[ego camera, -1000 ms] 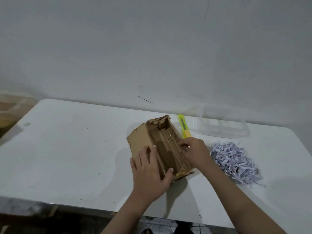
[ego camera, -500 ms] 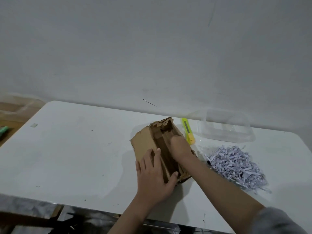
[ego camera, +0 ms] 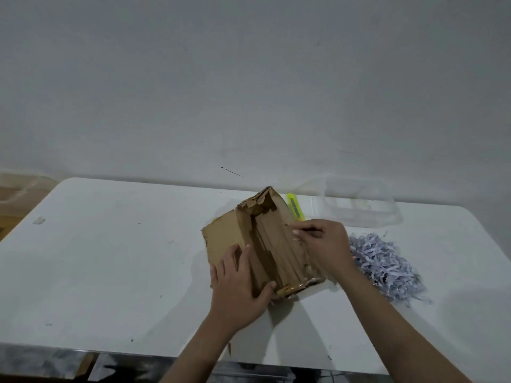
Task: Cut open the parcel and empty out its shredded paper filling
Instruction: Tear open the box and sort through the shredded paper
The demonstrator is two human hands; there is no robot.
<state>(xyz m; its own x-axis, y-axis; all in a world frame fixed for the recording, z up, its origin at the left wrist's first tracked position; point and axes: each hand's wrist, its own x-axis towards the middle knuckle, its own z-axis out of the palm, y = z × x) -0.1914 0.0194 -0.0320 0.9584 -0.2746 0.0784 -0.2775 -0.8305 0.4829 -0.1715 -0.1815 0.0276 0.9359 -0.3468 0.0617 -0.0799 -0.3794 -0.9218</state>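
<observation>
On the desk (ego camera: 110,258), parcel (ego camera: 265,241) lies open, long axis running away from the person. Left hand (ego camera: 237,283) clamps its near-left wall; right hand (ego camera: 323,239) pinches its right wall. Shredded paper (ego camera: 384,264) sits just right of the parcel.

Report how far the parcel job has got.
Done: the parcel is cut open, and shredded paper lies piled on the table. In hand: left hand steadies it, right hand works at its edge. Left: any filling inside, which I cannot see.
</observation>
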